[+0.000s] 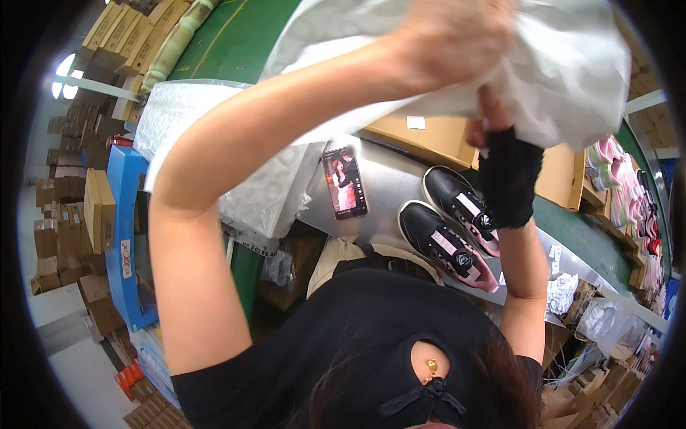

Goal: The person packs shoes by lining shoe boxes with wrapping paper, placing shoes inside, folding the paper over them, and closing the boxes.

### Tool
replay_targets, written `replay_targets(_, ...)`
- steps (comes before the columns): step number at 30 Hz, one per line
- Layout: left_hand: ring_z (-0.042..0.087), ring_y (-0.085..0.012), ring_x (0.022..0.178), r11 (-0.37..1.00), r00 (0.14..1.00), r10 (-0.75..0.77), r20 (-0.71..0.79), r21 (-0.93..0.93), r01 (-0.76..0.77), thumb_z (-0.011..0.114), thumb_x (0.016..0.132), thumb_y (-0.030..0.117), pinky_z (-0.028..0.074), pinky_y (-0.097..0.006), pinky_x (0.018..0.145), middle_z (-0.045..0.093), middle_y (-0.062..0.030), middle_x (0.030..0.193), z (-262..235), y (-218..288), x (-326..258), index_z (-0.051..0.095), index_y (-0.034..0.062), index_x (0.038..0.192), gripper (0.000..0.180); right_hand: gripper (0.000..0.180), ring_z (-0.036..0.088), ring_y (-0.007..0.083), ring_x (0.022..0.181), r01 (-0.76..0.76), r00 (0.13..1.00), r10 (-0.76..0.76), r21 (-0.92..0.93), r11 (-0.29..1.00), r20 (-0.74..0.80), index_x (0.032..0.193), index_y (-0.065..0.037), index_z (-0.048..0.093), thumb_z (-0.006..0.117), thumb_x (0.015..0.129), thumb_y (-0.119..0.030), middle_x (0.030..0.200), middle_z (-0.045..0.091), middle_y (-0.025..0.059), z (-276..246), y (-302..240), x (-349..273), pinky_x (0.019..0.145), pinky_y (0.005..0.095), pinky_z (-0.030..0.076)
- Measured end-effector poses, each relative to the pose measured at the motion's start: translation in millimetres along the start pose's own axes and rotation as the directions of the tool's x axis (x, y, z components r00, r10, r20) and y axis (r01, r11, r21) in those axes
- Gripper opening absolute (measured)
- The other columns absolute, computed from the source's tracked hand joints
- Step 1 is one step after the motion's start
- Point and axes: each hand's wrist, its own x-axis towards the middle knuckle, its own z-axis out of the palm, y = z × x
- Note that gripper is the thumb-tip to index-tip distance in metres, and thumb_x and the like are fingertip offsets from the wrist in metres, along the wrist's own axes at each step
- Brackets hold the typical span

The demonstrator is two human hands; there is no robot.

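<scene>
A large white sheet of wrapping paper [572, 64] is raised over the work surface and hangs across both hands. My left hand [457, 43] is closed on it, reaching across to the upper right, and is somewhat blurred. Just below, my right hand [493, 114], with a black band around the wrist, grips the same sheet; its fingers are partly hidden by the paper. Beneath my hands, a pair of black and pink shoes with dial fasteners stands side by side, a near shoe [446, 243] and a far shoe [451, 193]. Behind them is an open cardboard shoebox [407, 137], partly covered by the sheet.
A lit phone [344, 182] lies on the metal tabletop [386, 175]. To the left is a stack of patterned white paper [264, 186] near a blue frame [125, 243]. Crumpled paper [562, 292] sits at the right edge. Several pink shoes [607, 161] stand farther right.
</scene>
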Motion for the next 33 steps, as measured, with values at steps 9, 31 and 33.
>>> replay_targets(9, 0.036, -0.0383, 0.116, 0.664, 0.969, -0.070, 0.239, 0.736, -0.134, 0.057, 0.074, 0.051, 0.028, -0.053, 0.093, 0.043, -0.0212, 0.119, 58, -81, -24, 0.039, 0.0032, 0.123, 0.070, 0.031, 0.052, 0.0161, 0.059, -0.134, 0.442, 0.198, 0.153, 0.979, -0.875, 0.097, 0.000, 0.058, 0.063, 0.077, -0.024, 0.072, 0.056, 0.0027, -176, 99, 14, 0.050, 0.0275, 0.041)
replay_targets(31, 0.058, -0.0180, 0.082, 0.625, 0.569, -0.779, -0.263, -0.399, 0.671, 0.064, 0.078, 0.023, 0.046, -0.030, 0.073, 0.061, -0.0128, 0.094, 62, -230, -124, 0.056, -0.0077, 0.097, 0.037, 0.022, 0.056, 0.0293, 0.067, -0.033, 0.946, 0.266, -0.758, 0.651, 0.187, 0.083, -0.011, 0.065, 0.062, 0.068, -0.027, 0.076, 0.059, 0.0104, -62, 63, -223, 0.062, 0.0381, 0.048)
replay_targets(33, 0.057, -0.0171, 0.081, 0.713, 0.635, -0.701, -0.326, -0.294, 0.636, 0.062, 0.080, 0.023, 0.045, -0.030, 0.073, 0.062, -0.0128, 0.090, 68, -226, -121, 0.057, -0.0071, 0.094, 0.034, 0.029, 0.056, 0.0289, 0.071, 0.110, 0.865, 0.342, -0.804, 0.584, 0.367, 0.097, -0.013, 0.063, 0.060, 0.071, -0.028, 0.080, 0.060, 0.0096, -63, 59, -195, 0.064, 0.0376, 0.048)
